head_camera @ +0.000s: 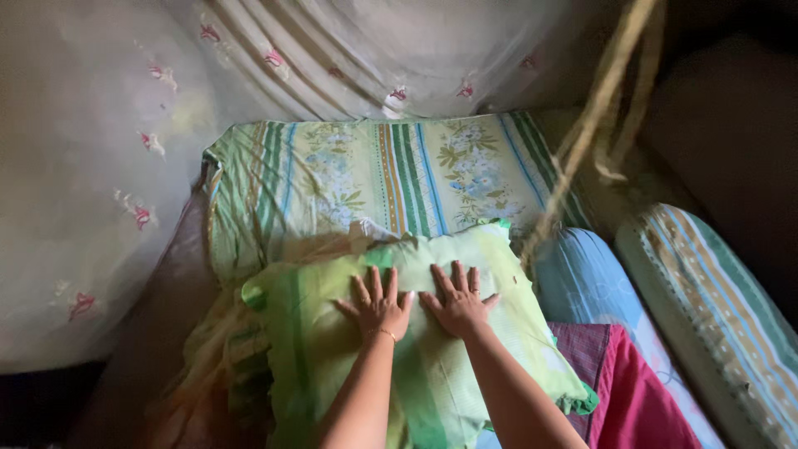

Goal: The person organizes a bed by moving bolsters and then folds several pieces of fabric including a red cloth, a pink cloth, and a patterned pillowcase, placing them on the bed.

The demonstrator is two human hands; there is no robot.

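A light green pillow (332,349) with a frilled edge lies on top of a larger pillow (374,175) in a green, blue and orange striped floral cover. My left hand (376,304) and my right hand (457,301) both rest flat on the green pillow's middle, side by side, palms down and fingers spread. Neither hand grips anything. A thin bracelet circles my left wrist.
White mosquito netting (100,166) with small pink flowers hangs at the left and back. A blue bolster (586,283) and a striped bolster (715,316) lie at the right. Pink-red cloth (640,391) lies by my right arm. A rope (594,116) hangs down at the upper right.
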